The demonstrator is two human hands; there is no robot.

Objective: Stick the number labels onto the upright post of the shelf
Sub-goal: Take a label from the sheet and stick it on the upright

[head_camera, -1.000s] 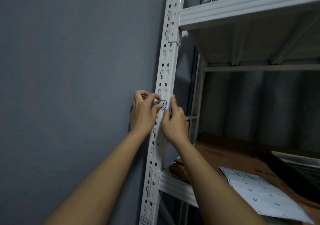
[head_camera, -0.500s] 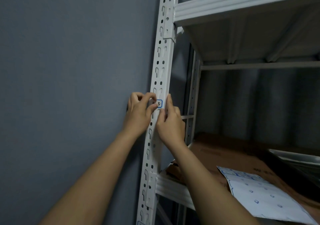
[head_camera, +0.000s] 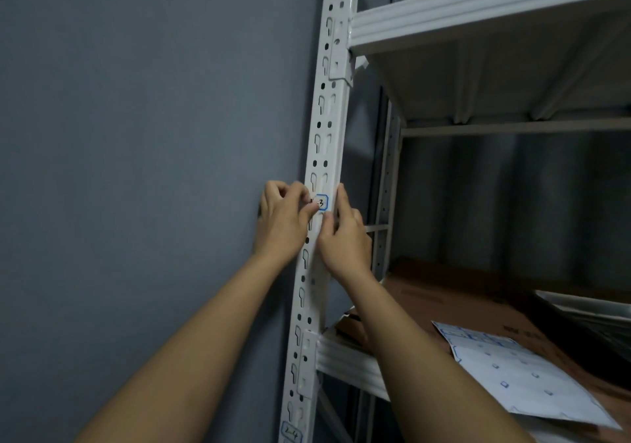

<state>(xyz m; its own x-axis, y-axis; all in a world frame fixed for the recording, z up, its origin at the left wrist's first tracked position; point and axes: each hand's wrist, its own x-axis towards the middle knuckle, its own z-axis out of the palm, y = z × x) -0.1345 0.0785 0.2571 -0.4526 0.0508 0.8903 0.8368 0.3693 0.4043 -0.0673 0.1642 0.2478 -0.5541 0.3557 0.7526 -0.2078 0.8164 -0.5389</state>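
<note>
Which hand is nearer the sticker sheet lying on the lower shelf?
Right. The right hand is on the post's shelf side, above the sheet; the left hand is on the wall side.

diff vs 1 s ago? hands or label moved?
No real change. Both hands hold the same pose: left hand with its fingertips on the label's left edge, right hand flat along the upright post beside it. The number label sits at the same slot on the post. Only the head camera shifted slightly. The label sheet stays on the lower shelf, and the lower label stays on the post.
</note>
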